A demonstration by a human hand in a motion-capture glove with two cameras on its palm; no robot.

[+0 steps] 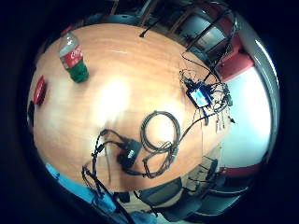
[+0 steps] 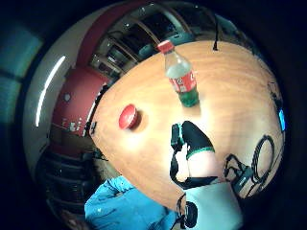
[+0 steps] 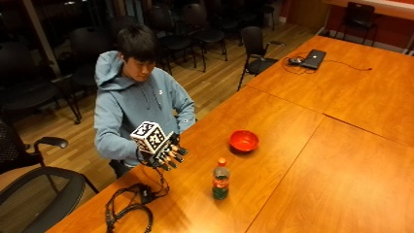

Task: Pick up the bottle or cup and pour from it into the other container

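Observation:
A clear plastic bottle (image 3: 221, 179) with a red cap, a red label and green liquid in its lower part stands upright on the wooden table (image 3: 349, 160). A red bowl (image 3: 244, 141) sits a little beyond it, toward the table's middle. My gloved right hand (image 3: 165, 155) hovers above the table's near edge, to the left of the bottle and apart from it. Its fingers hang relaxed and hold nothing. The palm views show the bottle (image 1: 73, 58) (image 2: 181, 76) and the bowl (image 1: 39, 89) (image 2: 128, 116) at a distance, on the table.
A coil of black cables (image 3: 129, 208) and a small black box lie on the table below my hand. A laptop (image 3: 314, 58) sits at the far end. Chairs (image 3: 255, 46) stand along the table's side.

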